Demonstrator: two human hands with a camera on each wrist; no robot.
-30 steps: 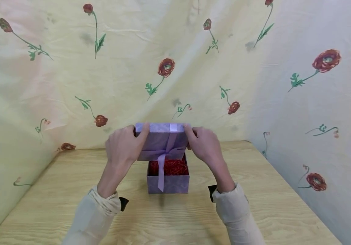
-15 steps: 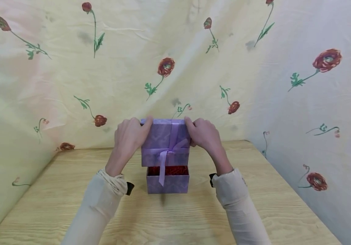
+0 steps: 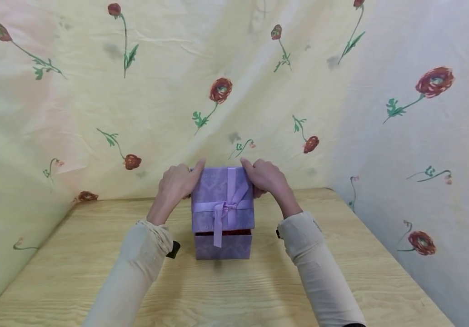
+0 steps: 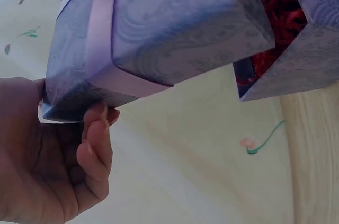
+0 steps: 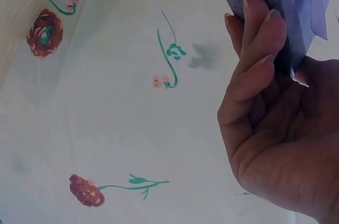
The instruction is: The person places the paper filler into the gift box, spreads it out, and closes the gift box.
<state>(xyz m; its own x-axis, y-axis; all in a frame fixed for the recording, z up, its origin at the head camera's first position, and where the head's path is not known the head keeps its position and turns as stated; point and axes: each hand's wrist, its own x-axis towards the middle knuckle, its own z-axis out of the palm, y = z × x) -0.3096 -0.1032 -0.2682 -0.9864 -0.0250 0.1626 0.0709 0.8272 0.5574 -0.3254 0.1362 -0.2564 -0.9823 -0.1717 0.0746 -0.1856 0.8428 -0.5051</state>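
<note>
Left hand: my left hand (image 3: 176, 184) grips the lid (image 3: 223, 200) at its far left corner, fingers curled under the rim.
Right hand: my right hand (image 3: 265, 178) clamps the opposite far corner, so the lid hangs level between both hands.
Lid: purple, ribbon bow (image 3: 222, 210) facing me, hovering just over the box (image 3: 223, 245), not seated.
Box: on the bench (image 3: 234, 290) below my hands; red shredded filling (image 4: 275, 12) shows in the gap.
Backdrop: flowered cloth (image 3: 95, 91) beyond my hands.

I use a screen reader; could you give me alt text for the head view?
Two hands, left hand and right hand, hold a purple ribboned lid just above a matching box on a wooden table, with floral cloth behind.
</note>
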